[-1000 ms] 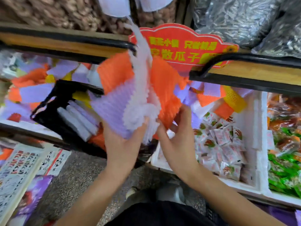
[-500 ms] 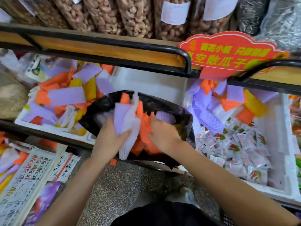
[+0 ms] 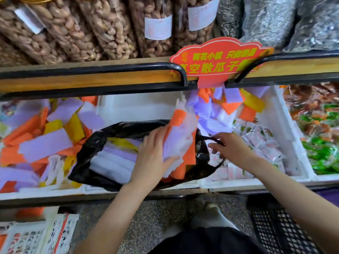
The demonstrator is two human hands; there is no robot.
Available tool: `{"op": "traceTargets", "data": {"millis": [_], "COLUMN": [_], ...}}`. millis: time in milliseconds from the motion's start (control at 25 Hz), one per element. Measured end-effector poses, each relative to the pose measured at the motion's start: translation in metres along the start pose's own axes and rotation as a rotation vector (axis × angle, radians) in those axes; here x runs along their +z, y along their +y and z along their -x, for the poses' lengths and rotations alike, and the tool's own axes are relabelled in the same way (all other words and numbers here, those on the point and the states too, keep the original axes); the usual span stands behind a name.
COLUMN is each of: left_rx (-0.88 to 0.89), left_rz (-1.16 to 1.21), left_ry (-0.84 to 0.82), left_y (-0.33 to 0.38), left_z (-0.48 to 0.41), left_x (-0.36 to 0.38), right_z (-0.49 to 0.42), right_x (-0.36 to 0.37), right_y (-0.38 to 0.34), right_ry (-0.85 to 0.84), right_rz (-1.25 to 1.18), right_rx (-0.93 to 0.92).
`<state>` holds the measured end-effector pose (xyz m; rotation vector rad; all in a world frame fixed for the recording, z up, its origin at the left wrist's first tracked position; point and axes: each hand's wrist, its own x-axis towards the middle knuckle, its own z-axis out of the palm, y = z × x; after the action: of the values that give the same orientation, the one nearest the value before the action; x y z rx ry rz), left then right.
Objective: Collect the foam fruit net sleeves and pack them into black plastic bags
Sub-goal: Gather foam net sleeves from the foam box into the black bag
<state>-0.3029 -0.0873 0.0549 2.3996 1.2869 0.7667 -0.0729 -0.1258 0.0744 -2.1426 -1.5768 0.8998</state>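
While the fingers (image 3: pixel 156 132) of the left hand (image 3: pixel 152 160) curl over the top of a bundle of foam sleeves (image 3: pixel 180 142) and the thumb presses it from underneath, the bundle stands slanted in the right half of the black bag (image 3: pixel 86 162). Its lower end is inside the bag's mouth and its upper end pokes out past the far rim. The bundle mixes purple, white and orange sleeves. The left wrist crosses the bag's near rim.

At the bag's right edge the fingers (image 3: pixel 213 146) of the right hand (image 3: pixel 233 149) are bent and close together, pinching the thin handle loop (image 3: pixel 204 138), with the palm just outside the bag.

Inside the bag, left of the bundle, packed sleeves (image 3: pixel 113 158) in white, purple and yellow lie flat side by side.

The bag rests across two white foam boxes. The left box (image 3: pixel 45 191) holds a heap of loose sleeves (image 3: pixel 45 143) in orange, purple, yellow and white, touching the bag's left side. The right box (image 3: pixel 256 182) holds small packets (image 3: pixel 262 142) just right of the bag, and more loose sleeves (image 3: pixel 229 103) behind them.

Above and behind the bag runs a shelf rail (image 3: pixel 110 70) with a red sign (image 3: pixel 218 59) clipped to it, and tubes of nuts (image 3: pixel 88 28) beyond. Well to the right of the bag lie green packets (image 3: pixel 322 153). Below the bag are a speckled floor (image 3: pixel 146 226) and a black crate (image 3: pixel 278 233).
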Motion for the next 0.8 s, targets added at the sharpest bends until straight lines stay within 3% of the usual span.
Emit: {"op": "traceTargets", "data": {"millis": [200, 320, 360, 400, 520, 600, 680, 800], "left_rx": [0.238, 0.150, 0.097, 0.016, -0.208, -0.073, 0.052, 0.214], "left_rz": [-0.308, -0.395, -0.428, -0.433, -0.170, -0.217, -0.365, -0.483], "left_ry": [-0.389, -0.671, -0.667, -0.603, -0.147, 0.159, 0.230, 0.082], "left_y": [-0.007, -0.010, -0.012, -0.015, -0.019, -0.022, -0.023, -0.033], "left_z": [0.004, 0.001, 0.000, -0.002, -0.006, -0.011, -0.016, -0.013], "left_x": [0.014, 0.003, 0.000, -0.003, -0.004, 0.005, 0.016, 0.039], "right_z": [-0.003, -0.007, -0.006, -0.004, 0.007, 0.010, 0.009, 0.007], "right_x": [-0.016, -0.025, -0.028, -0.030, -0.027, -0.024, -0.026, -0.031], "right_y": [-0.009, -0.027, -0.035, -0.042, -0.063, -0.069, -0.070, -0.066], "right_ry": [0.238, 0.342, 0.343, 0.326, 0.213, 0.172, 0.173, 0.190], "right_rz": [-0.229, -0.349, -0.388, -0.423, -0.482, -0.487, -0.506, -0.539], "right_rx": [-0.084, -0.076, -0.095, -0.131, -0.257, -0.307, -0.326, -0.322]}}
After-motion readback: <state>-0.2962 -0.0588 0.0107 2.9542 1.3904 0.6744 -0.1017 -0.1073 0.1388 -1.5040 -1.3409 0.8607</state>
